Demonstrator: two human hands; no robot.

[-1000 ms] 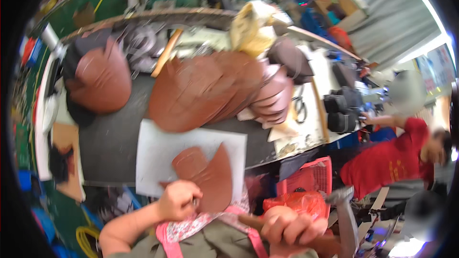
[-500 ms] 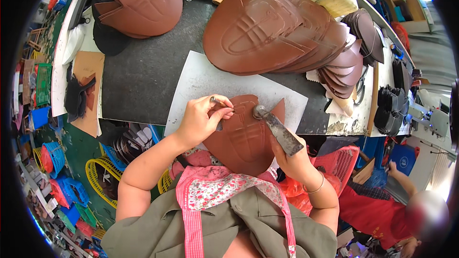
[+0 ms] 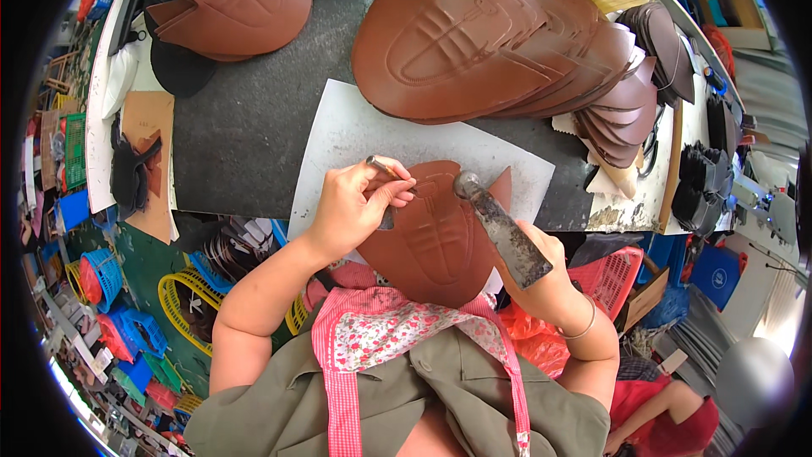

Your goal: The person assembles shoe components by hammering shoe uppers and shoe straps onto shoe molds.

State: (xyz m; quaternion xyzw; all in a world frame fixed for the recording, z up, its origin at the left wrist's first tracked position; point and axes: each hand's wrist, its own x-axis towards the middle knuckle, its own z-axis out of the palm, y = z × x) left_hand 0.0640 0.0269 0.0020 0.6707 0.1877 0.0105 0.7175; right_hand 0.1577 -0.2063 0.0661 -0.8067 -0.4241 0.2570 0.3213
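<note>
A second ago your hammer (image 3: 505, 231) was off beside the bench, out to the right; now its head is up over the right part of the brown embossed shoe-upper piece (image 3: 433, 241), between your hands. Your left hand (image 3: 345, 210) has come in over the piece's left edge, thumb and fingers pinched narrow on a slim metal punch-like tool (image 3: 386, 168). Your right hand (image 3: 541, 250) is closed around the hammer, though the head hides most of that grip.

Against half a second ago, little differs: the hammer's round face sits slightly farther from your left hand, and the pinch matches. To my eye, that means you are set up for tool-and-hammer work, with the piece in position. Whether either tool touches it, I cannot tell.

The piece lies under and between your hands on the white board (image 3: 507, 159), its rounded end reaching your floral apron (image 3: 372, 340). The large pile of matching brown pieces (image 3: 440, 46) beyond your hands looks undisturbed.
</note>
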